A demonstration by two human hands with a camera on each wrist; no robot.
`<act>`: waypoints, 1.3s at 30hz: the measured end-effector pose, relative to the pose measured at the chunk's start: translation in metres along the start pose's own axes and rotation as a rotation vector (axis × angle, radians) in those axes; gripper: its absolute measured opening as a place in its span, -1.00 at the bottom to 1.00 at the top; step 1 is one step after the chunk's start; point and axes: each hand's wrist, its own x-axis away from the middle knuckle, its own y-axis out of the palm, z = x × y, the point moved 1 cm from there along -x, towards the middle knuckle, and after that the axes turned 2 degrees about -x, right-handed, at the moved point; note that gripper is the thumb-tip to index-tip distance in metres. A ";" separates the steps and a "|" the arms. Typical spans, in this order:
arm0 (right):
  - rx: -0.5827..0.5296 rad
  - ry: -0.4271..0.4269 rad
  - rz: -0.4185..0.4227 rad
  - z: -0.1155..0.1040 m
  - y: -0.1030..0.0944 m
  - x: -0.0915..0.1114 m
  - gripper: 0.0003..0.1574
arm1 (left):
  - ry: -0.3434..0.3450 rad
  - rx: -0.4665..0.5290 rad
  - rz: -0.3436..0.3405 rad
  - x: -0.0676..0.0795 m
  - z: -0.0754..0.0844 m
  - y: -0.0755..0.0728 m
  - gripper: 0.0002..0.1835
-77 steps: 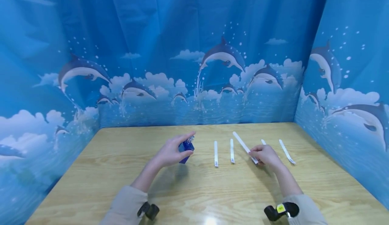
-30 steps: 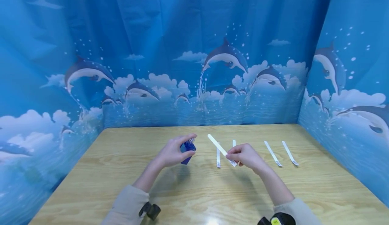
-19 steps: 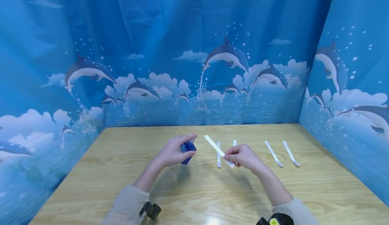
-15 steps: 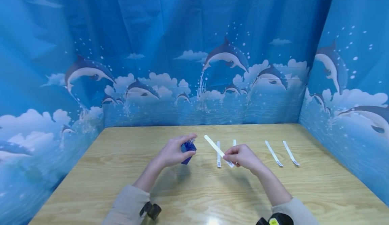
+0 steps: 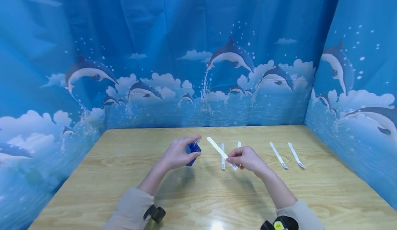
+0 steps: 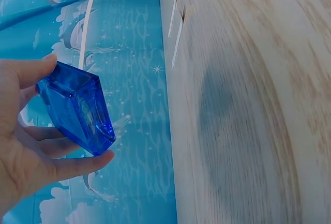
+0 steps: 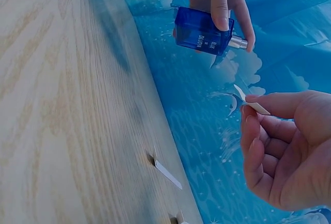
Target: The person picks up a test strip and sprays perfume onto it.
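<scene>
My left hand [image 5: 176, 154] holds a blue glass perfume bottle [image 7: 199, 31] above the table. In the right wrist view its index finger rests on the silver spray head [image 7: 238, 41], and printed lettering shows on the glass. My right hand [image 5: 248, 159] pinches a white paper test strip [image 5: 217, 147] near its lower end, between thumb and fingers. The strip slants up and left, its free tip a short way right of the bottle and apart from it. Two strips on the table, a left one [image 5: 223, 162] and one partly hidden by my right hand [image 5: 239, 143], lie behind it.
Two more white strips, one [image 5: 279, 156] and another [image 5: 296, 155], lie on the wooden table [image 5: 198, 195] to the right. A blue dolphin-print curtain [image 5: 173, 50] stands along the table's back and sides. Each wrist bears a black camera.
My right hand has carried the strip leftward from the middle of the row to near the bottle, then slowed to small shifts. My left hand has kept its grip and barely moved.
</scene>
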 end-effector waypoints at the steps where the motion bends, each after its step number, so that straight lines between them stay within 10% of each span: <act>1: 0.002 0.001 -0.003 0.000 0.000 0.000 -0.79 | 0.002 -0.005 -0.001 0.000 0.001 0.000 -0.41; 39: -0.019 -0.022 -0.007 0.002 -0.008 0.003 -0.84 | -0.011 -0.026 -0.013 -0.001 0.002 -0.001 -0.42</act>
